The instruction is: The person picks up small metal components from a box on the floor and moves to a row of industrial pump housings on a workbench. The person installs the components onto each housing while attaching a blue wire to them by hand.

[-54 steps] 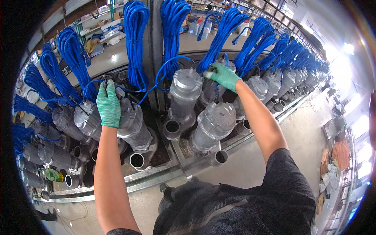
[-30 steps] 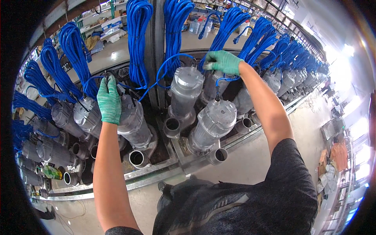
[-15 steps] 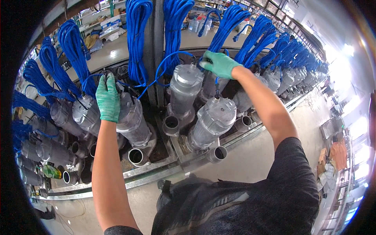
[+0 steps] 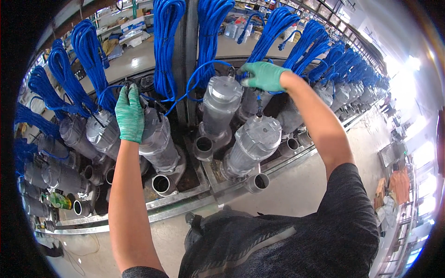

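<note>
Several grey motor housings (image 4: 258, 139) stand in a metal tray frame (image 4: 185, 207), blue cable coils (image 4: 167, 51) hanging behind. Left hand (image 4: 129, 116): digits drawn together, apparently pinching a black cable fitting (image 4: 128, 85) just beside the left housing (image 4: 158, 141). Right hand (image 4: 265, 77): fingers curled, thumb below, next to the top of the middle housing (image 4: 222, 99); blue cable (image 4: 276, 92) shows at its underside, exact grip cannot be told. Step in hand, by judgement: handling cable ends near the housing tops. Next move probably calls for a steady left pinch and enough slack at the right. Containers: the frame carries the housings; a green-and-yellow bottle (image 4: 59, 201) lies among them, contents unclear. Dark crate (image 4: 387, 155) on the floor, far right; contents cannot be made out.
</note>
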A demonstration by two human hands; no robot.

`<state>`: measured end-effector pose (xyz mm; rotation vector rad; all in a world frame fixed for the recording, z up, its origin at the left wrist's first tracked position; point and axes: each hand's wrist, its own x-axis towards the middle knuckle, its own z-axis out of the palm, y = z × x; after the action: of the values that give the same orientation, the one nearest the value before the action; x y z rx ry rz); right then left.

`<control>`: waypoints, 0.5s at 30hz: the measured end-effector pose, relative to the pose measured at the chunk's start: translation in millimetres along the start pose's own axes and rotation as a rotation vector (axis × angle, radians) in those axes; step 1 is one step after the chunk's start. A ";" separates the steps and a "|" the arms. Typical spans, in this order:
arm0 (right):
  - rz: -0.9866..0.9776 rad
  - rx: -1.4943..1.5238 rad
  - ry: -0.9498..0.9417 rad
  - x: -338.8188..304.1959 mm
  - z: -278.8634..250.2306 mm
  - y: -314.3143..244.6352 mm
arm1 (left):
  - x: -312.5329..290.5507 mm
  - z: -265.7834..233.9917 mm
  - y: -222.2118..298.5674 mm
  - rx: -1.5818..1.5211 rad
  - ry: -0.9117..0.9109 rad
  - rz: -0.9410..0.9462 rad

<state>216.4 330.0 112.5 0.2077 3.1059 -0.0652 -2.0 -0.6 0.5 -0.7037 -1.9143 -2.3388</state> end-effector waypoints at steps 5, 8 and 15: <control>0.062 0.066 -0.111 1.1 -19.0 4.7 | 2.4 1.5 -5.2 0.193 0.050 0.090; 0.137 -0.217 -0.012 19.1 -13.2 -11.9 | 4.5 -4.0 -7.2 0.176 0.042 0.048; 0.296 -0.104 0.036 43.2 12.4 28.0 | -2.3 5.5 4.2 0.009 0.021 -0.059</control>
<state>177.7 362.9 97.7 0.6666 3.0627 0.1071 3.1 3.0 4.3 -0.6274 -1.9623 -2.3597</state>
